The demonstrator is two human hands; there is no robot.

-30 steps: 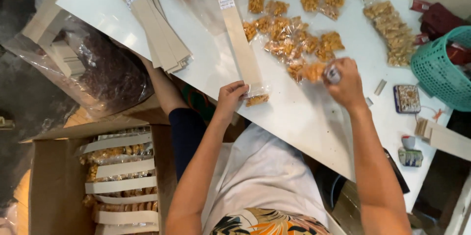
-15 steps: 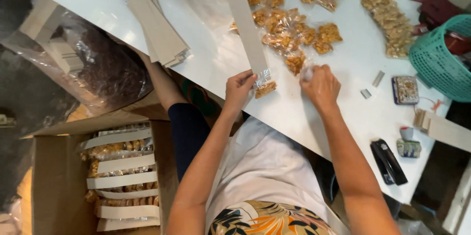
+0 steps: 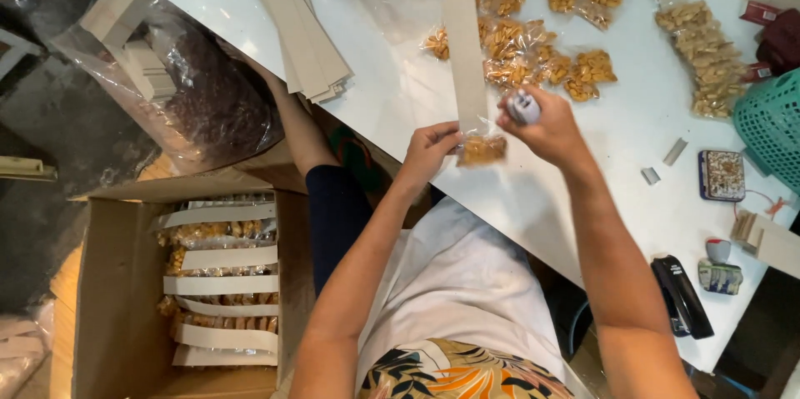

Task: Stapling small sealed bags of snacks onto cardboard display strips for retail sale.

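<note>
Cardboard strip (image 3: 463, 41) lies lengthwise on the white tabletop (image 3: 583, 174), its near end and a snack packet (image 3: 482, 150) pinched by the left hand (image 3: 432, 147), while the right hand (image 3: 546, 124), closed around a small stapler (image 3: 523, 106), should press squarely over their overlap.

A white table (image 3: 583, 199) stands over a dim grey floor (image 3: 58, 116), brightly lit from above.

A white table (image 3: 575, 199) is carrying the goods: a stack of tan card strips (image 3: 300, 32) is lying near its left edge, and small clear packets of snacks (image 3: 542, 53) are lying scattered across the middle. A longer bag of nuts (image 3: 704, 57) is lying toward the right edge beside a green basket (image 3: 771, 128), while a black stapler (image 3: 682, 295) and a small patterned tin (image 3: 722, 176) are sitting near the near right corner.
</note>
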